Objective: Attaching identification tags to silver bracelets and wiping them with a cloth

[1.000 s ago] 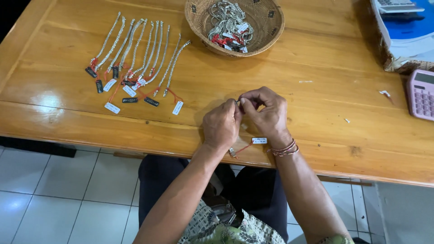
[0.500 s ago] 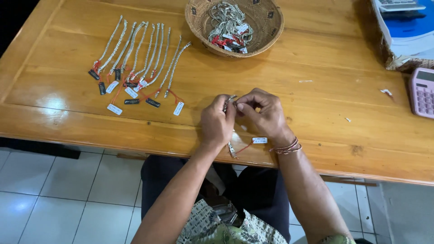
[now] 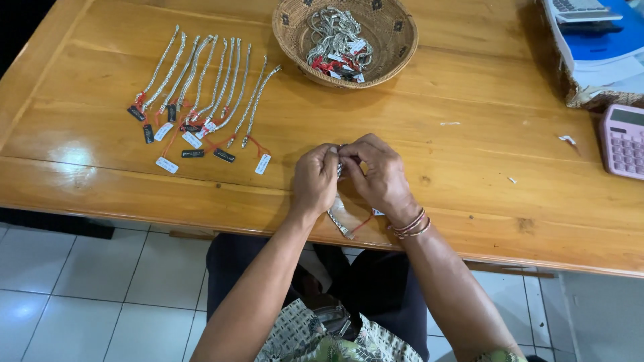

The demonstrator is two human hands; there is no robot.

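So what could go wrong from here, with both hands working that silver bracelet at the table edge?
1. The bracelet hangs down between the left hand and right hand, close to the edge of the table; if the fingers slip, it may drop to the tiled floor.
2. Its red string with a small tag trails loose under the right hand and could snag or tear off.

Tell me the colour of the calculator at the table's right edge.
The calculator is pink, with pale keys; the head view shows it, cut off at the frame's right edge.
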